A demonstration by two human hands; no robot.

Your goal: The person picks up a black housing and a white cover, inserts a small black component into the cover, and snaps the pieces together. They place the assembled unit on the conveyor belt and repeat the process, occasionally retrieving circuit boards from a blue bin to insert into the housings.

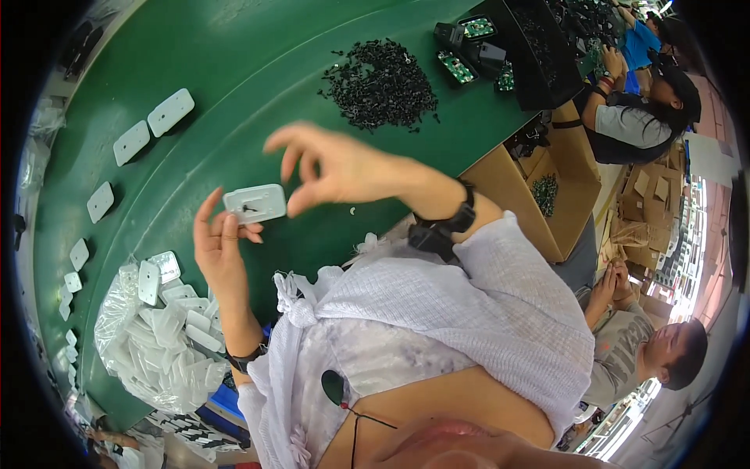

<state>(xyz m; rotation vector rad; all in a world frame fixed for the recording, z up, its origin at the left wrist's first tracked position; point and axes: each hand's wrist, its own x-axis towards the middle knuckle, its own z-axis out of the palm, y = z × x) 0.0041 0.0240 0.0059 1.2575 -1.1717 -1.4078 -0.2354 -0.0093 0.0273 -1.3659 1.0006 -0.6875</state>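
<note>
My left hand (221,246) grips a white rectangular plastic cover (267,200) by its left end, above the green table. On the cover's inner face lies a small black part (249,208), near my left fingers. To the right, my right hand (340,168) is slightly blurred, its fingers curved and apart with nothing visible between them. Its thumb tip comes close to the cover's right end; whether they touch I cannot tell. Beyond my right hand spreads a heap of small black parts (381,82).
An opened plastic bag of white covers (160,336) stands left of my left arm. More white covers (131,143) lie in a curved row on the green table (234,55). Black housings with circuit boards (457,68), a black bin (539,59) and a cardboard box (519,195) are rightward. Other people sit nearby.
</note>
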